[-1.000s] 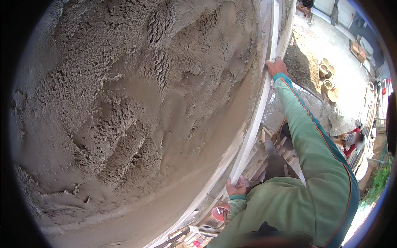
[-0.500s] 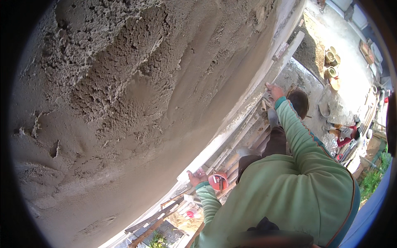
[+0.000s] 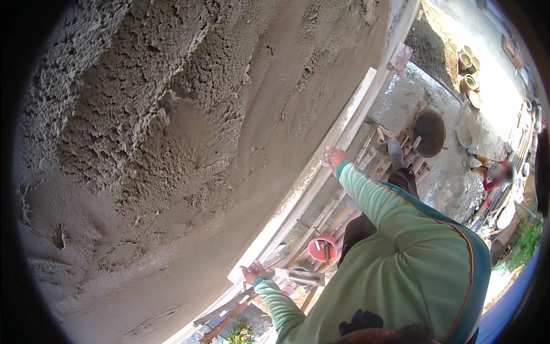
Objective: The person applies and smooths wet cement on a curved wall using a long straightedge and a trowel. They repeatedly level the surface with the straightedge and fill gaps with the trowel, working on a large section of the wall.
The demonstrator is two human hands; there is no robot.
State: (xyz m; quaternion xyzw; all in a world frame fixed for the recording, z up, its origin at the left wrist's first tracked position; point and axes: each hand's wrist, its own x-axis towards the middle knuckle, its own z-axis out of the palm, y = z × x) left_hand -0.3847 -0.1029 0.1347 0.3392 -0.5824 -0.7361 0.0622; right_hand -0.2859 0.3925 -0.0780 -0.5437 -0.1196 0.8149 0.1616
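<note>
While both hands bear on the straightedge (image 3: 301, 186), the bar lies slantwise along the margin of the wet mortar (image 3: 177, 166). The right hand (image 3: 334, 159) is clamped on the bar's outer edge near mid-length; the left hand (image 3: 252, 272) appears clamped close to the near end, although the undersides of its fingers are hidden. The step in hand appears to be levelling the surface; contact pressure cannot be determined from this view.

For an even finish, apply equal pressure at both grips so that neither end digs in. Because the far end extends well past the right hand, it is likely to lift or twist first; control it from that grip. Draw the bar in short, steady strokes with slight side-to-side motion, and clear collected material from its edge between passes. Rough, pitted areas probably require filling before a final pass. Maintain firm footing on the planks (image 3: 321, 221), and keep the left arm clear of the metal float (image 3: 299, 277) and red bucket (image 3: 315, 254).
</note>
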